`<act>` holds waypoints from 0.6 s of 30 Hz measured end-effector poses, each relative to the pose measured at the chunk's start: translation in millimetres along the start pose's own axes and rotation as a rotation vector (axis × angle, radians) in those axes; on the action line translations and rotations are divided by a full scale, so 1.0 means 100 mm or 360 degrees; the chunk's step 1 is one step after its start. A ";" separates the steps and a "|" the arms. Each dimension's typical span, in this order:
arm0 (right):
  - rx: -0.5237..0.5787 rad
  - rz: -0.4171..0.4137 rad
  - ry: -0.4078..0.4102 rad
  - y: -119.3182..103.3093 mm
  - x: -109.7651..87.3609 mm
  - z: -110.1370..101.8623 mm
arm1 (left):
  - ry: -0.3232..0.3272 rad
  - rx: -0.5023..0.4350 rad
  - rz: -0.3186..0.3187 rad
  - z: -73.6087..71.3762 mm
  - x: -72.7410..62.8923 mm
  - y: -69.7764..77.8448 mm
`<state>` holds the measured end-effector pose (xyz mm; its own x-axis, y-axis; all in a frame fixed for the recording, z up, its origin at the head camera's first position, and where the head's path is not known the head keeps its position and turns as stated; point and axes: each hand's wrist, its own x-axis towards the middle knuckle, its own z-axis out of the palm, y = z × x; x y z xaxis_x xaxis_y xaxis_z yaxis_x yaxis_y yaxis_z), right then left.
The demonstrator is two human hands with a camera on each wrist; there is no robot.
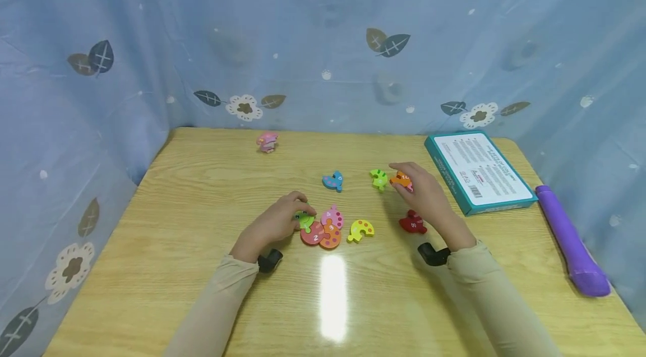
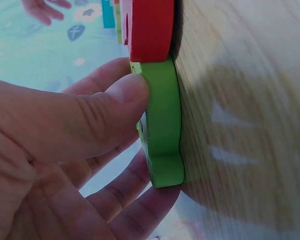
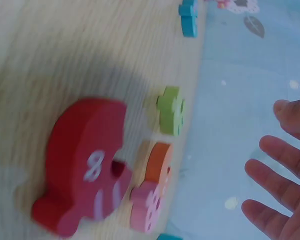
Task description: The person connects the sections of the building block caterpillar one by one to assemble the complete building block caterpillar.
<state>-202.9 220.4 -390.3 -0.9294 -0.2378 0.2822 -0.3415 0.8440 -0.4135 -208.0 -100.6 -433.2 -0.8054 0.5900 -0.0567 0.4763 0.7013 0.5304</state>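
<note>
My left hand (image 1: 276, 220) grips a green puzzle piece with a face (image 1: 305, 222), thumb on its near side and fingers around it in the left wrist view. That piece adjoins a red piece marked 2 (image 1: 310, 235), which joins an orange piece (image 1: 330, 238) and a pink piece (image 1: 333, 217). A dotted yellow piece (image 1: 362, 228) lies just right of them. My right hand (image 1: 425, 193) hovers with fingers spread and holds nothing. It overlaps an orange piece (image 1: 400, 179) in the head view; a red piece marked 8 (image 3: 92, 170) lies below the wrist.
A blue piece (image 1: 332, 181) and a light green piece (image 1: 378, 179) lie farther back. A small pink figure (image 1: 267, 142) is near the back edge. On the right are a teal box (image 1: 481, 169) and a purple cylinder (image 1: 570, 239). A patterned curtain (image 1: 323, 49) surrounds the table (image 1: 192, 205).
</note>
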 end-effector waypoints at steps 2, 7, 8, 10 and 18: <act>0.0017 0.0020 -0.0002 0.03 -0.02 -0.01 | 0.0004 -0.0007 -0.0003 -0.01 -0.01 -0.01; 0.0028 0.0121 -0.0045 0.14 -0.05 -0.04 | -0.0007 -0.0019 -0.0032 -0.02 -0.04 -0.02; 0.0022 0.0141 -0.0053 0.17 -0.05 -0.04 | -0.0005 -0.0017 -0.0032 -0.02 -0.04 -0.03; 0.0007 0.0174 -0.0075 0.22 -0.04 -0.04 | 0.0001 -0.0023 -0.0031 -0.01 -0.04 -0.02; -0.0175 0.0091 -0.0365 0.29 0.20 0.09 | 0.0005 -0.0029 0.0004 0.00 0.00 0.01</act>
<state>-233.1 236.1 -404.5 -0.9585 -0.2803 0.0524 -0.2818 0.9035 -0.3230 -207.4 -100.2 -432.9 -0.8054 0.5903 -0.0529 0.4718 0.6926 0.5457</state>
